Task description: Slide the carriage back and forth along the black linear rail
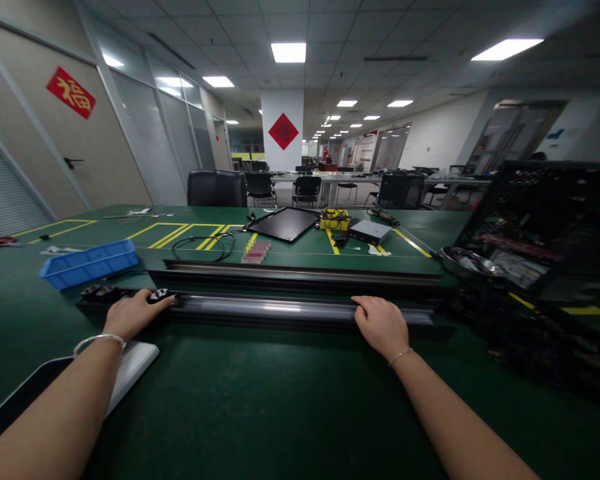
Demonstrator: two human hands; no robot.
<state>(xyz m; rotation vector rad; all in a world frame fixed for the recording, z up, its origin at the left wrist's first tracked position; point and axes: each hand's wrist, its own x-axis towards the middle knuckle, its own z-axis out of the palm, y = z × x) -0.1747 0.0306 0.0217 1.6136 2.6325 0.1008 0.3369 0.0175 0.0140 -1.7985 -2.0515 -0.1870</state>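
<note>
Now left hand (135,315), right hand (381,326) atop long aluminium extrusion (265,309), near edge.

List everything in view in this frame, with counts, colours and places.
bench: 1, green with yellow lines, under everything
rail: 2, silver and black, side by side across bench
tray: 1, blue, bench left
panel: 1, black, bench far side
cable coil: 1, yellow, beside panel
cable: 1, black, loose on bench
box: 1, silver, right of coil
dish: 1, metal, bench right
rack: 1, black, far right
chairs: several, black, beyond bench
left hand: 1, bracelet on wrist, on near rail
right hand: 1, bracelet on wrist, on near rail
</note>
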